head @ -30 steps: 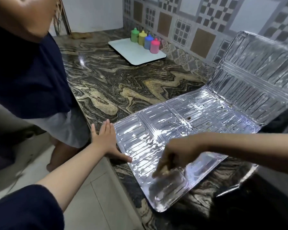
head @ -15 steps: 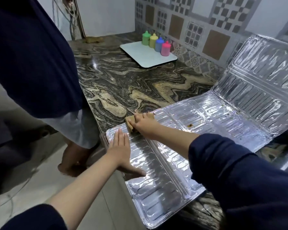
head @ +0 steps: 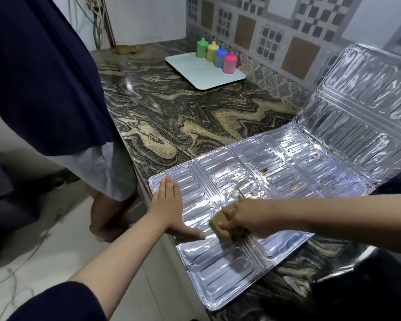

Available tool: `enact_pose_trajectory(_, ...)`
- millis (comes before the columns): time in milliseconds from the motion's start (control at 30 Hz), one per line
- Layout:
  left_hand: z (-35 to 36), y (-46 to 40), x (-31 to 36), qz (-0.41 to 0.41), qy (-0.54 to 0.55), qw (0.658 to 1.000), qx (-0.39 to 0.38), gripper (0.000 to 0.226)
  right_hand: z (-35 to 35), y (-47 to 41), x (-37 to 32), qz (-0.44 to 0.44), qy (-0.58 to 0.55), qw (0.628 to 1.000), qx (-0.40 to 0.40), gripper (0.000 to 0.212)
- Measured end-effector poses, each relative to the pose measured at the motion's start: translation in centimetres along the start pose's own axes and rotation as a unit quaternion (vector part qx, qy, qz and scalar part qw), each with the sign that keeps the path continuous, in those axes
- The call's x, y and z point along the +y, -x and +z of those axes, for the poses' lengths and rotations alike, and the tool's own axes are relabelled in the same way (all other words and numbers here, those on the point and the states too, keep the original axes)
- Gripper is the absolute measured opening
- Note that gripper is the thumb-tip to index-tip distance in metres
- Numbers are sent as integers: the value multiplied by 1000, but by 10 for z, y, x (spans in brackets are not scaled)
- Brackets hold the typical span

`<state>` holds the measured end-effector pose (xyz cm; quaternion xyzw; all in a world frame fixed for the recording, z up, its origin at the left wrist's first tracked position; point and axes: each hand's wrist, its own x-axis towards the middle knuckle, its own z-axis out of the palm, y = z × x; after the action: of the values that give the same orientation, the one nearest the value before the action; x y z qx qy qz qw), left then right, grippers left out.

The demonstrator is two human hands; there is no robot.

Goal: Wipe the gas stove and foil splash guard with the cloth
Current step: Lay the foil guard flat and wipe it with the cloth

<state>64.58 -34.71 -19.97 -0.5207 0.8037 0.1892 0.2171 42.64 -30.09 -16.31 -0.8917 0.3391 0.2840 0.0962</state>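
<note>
A silver foil splash guard [head: 285, 163] lies unfolded on the marbled counter, its far panel tilted up against the wall at the right. Brown spots dot its middle panel. My left hand [head: 170, 205] rests flat on the near-left panel, fingers together, thumb out. My right hand [head: 248, 218] presses a folded tan cloth [head: 218, 229] onto the foil just right of my left thumb. A dark edge at the lower right may be the gas stove [head: 380, 286]; little of it shows.
Another person [head: 44, 77] in a dark top and grey shorts stands close at the counter's left edge. A white tray [head: 208, 72] with several coloured squeeze bottles [head: 215, 54] sits at the back by the tiled wall. The marbled counter [head: 171, 117] stretches between.
My right hand has drawn the cloth from the foil's far-left corner back toward me, to the middle of the near panel. My left hand stays pressed on the foil.
</note>
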Motion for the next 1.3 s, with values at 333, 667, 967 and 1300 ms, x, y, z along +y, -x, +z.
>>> enact_pose_trajectory(333, -1, 3, 0, -7, 0, 1000, -18, 170, -7, 56, -17, -17, -205, 966, -156, 53)
enact_pose_trajectory(667, -30, 7, -1, -84, -26, 992, -95, 163, -83, -22, 56, 167, -202, 961, 85, 37)
enact_pose_trajectory(967, -4, -12, 30, -26, 44, 997, -51, 167, -59, -109, 65, 187, -1, 968, 167, 53)
enact_pose_trajectory(1300, -3, -14, 27, -25, 58, 996, -62, 168, -30, -61, 52, 94, 32, 991, 84, 63)
